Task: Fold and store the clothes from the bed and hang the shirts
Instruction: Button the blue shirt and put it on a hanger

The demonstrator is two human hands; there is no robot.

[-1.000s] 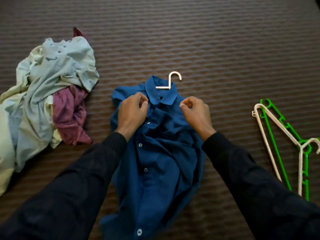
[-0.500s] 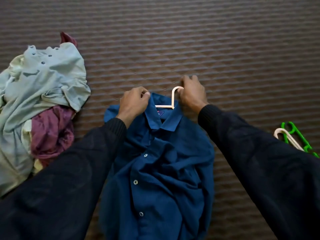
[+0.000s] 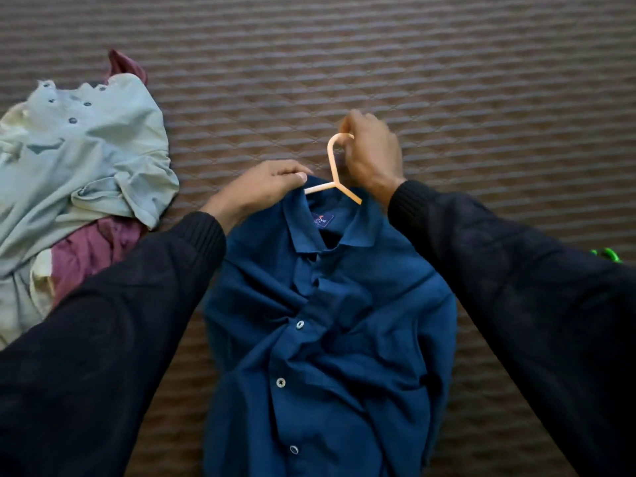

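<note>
A dark blue button shirt [image 3: 330,332] lies face up on the brown quilted bed [image 3: 447,80], collar away from me. A cream plastic hanger [image 3: 333,166] sits inside its neck, hook sticking out past the collar. My right hand [image 3: 373,153] grips the hook of the hanger. My left hand [image 3: 265,185] pinches the left side of the collar beside the hanger's arm. Both hanger arms disappear under the shirt's shoulders.
A heap of clothes lies at the left: a pale green-grey shirt [image 3: 86,146] over a maroon garment [image 3: 89,253]. A bit of a green hanger [image 3: 607,254] peeks out past my right sleeve at the right edge.
My right hand left the shirt front, reached the hanger hook and now grips it. My left hand moved up to the collar. The hanger's arms show more above the collar.
</note>
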